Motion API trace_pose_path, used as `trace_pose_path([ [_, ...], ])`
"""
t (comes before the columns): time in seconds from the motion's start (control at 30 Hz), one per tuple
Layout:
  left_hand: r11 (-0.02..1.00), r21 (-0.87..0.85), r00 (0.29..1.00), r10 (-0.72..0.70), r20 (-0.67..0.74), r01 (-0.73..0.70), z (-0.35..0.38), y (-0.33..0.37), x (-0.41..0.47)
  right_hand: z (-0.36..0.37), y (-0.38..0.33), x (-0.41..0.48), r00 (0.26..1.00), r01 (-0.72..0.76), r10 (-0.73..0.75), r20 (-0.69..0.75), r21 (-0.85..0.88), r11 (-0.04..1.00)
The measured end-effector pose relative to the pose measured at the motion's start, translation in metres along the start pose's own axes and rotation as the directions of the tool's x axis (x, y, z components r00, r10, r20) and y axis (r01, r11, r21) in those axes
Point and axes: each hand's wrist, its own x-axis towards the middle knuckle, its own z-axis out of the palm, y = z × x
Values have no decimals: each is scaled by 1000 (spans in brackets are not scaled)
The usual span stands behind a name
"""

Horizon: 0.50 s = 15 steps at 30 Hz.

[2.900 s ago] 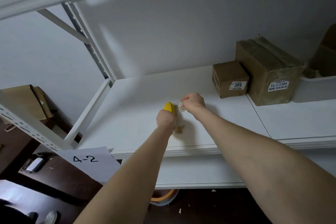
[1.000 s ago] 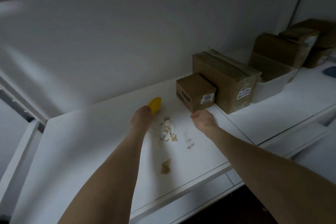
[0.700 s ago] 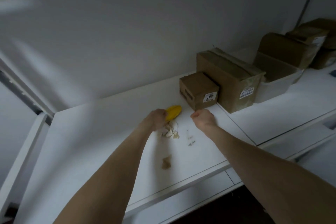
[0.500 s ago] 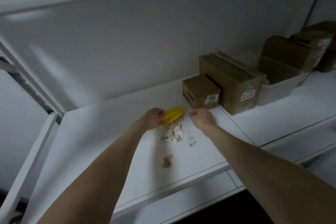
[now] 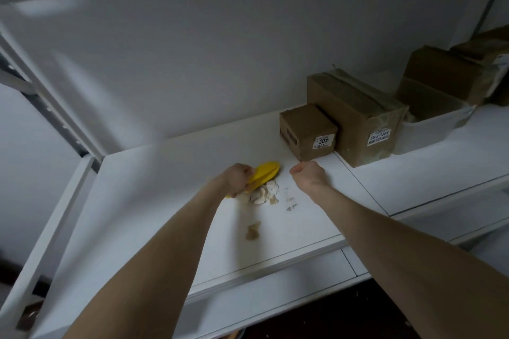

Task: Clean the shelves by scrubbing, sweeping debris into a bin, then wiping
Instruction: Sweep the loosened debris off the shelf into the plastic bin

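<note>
My left hand (image 5: 237,178) grips a yellow scrub brush (image 5: 265,173) held against the white shelf board (image 5: 154,201). Just right of the brush lies a small heap of pale debris scraps (image 5: 264,193). A single tan scrap (image 5: 253,231) lies nearer the shelf's front edge, and tiny crumbs (image 5: 290,202) lie to the right of the heap. My right hand (image 5: 307,175) rests on the shelf right of the heap with its fingers curled; nothing shows in it.
A small cardboard box (image 5: 307,131) with a "20" label and a bigger taped box (image 5: 355,115) stand at the back right. Beyond them sits a white bin (image 5: 429,129) with more boxes (image 5: 451,71). A slotted metal upright (image 5: 52,107) stands at the left.
My left hand has swept the brush rightward, pushing the scattered scraps into a tighter heap. My right hand has stayed almost where it was, near the small box.
</note>
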Motion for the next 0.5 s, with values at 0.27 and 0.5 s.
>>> trace_pose_path([
  [0.27,998,-33,920,-60,-387,51,-14,-10,17,-4,-7,-1,1000,24,-24,6,21,1000],
  [0.5,965,239,971,-55,-234,112,5,0,36,-7,5,1,1000,4,-4,1,-9,1000],
])
